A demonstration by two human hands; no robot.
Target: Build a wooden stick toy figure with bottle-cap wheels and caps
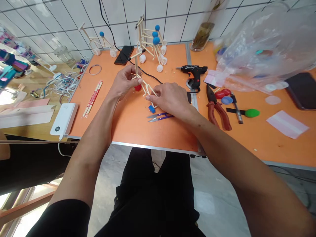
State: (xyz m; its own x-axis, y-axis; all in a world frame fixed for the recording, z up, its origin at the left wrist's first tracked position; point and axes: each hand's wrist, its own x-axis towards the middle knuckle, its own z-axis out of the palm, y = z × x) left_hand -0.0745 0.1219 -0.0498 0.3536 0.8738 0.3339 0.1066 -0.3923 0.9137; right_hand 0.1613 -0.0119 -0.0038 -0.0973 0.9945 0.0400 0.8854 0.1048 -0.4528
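Wooden stick frame [147,87] held over orange desk [138,131], left of the glue gun [196,74], grip of the left hand [124,83] pinching its upright, right hand [172,97] pinching its lower sticks, pliers [213,107] near the glue gun.

The slim, pale, angular wooden stick frame [147,88] looks bare and matt. The flat orange tabletop [128,131] is smooth, with silvery metal edging [148,147]. The big, clear, crumpled plastic bag [249,46] is glossy. The long, red-handled pliers [214,103] have dark metal jaws. The square white wall tiles [172,13] look smooth and shiny.
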